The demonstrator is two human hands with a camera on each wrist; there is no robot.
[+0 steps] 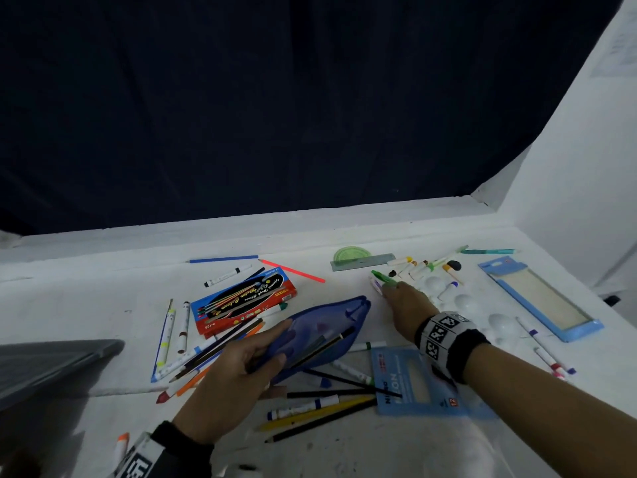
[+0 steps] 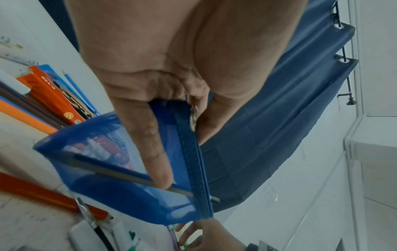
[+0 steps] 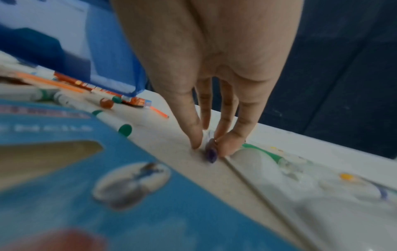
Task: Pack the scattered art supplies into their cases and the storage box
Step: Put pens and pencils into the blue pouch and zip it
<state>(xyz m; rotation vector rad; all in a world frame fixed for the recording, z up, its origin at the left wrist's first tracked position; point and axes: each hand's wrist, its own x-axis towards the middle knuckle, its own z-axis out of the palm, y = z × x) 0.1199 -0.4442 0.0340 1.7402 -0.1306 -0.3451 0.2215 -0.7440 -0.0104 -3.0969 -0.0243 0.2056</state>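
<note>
my right fingers pinch the purple-capped marker; left hand grips the blue mesh pouch, whose pencils could spill if it tips

Black wristbands with checkered markers

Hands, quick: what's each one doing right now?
Left hand: holds the blue pencil pouch open.
Right hand: fingertips pinching a purple-capped marker on the table.
</note>
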